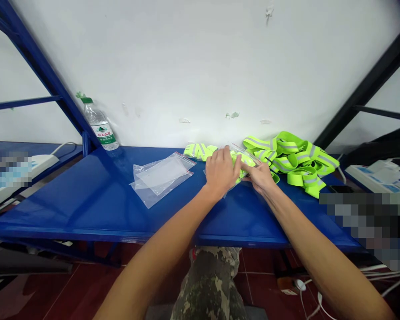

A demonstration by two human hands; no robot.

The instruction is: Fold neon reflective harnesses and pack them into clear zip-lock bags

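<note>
A clear plastic bag with a folded neon-yellow reflective strap (240,174) inside lies between my hands. My left hand (221,171) presses on the bag from the left, fingers pointing away. My right hand (260,176) grips the bag's right side near its opening, with the fingertips partly hidden. Another folded yellow strap bundle (200,151) rests behind my left hand. A loose heap of neon straps with grey stripes (295,155) spreads to the right. Flat clear zip bags (163,175) overlap one another on the left.
The blue table (96,200) stands against a white wall. A water bottle (102,126) with a green cap is at the back left. A dark phone (340,189) lies right of the straps. Power strips (375,178) and cables are at the right; blue posts rise at the left.
</note>
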